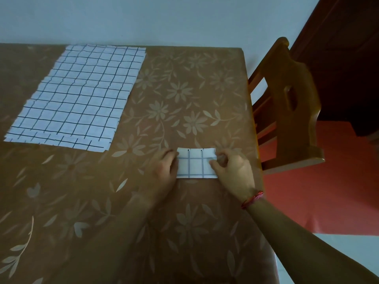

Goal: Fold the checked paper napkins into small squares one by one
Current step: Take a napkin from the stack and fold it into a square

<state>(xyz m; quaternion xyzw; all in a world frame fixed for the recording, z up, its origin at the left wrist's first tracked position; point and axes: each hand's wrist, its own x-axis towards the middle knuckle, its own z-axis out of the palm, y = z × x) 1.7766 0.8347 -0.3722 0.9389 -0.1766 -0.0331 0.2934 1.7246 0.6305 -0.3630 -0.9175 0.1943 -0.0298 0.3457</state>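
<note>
A partly folded checked napkin (pixel 193 163), white with dark grid lines, lies flat on the table near its right edge. My left hand (pixel 162 171) presses down on its left edge. My right hand (pixel 231 167) pinches its right edge between thumb and fingers. A stack of unfolded checked napkins (pixel 82 95) lies spread out at the far left of the table, apart from both hands.
The table wears a brown cloth with a pale flower print (pixel 184 99). A wooden chair (pixel 291 103) stands just past the table's right edge. A pale wall runs behind the table. The floor at right is red.
</note>
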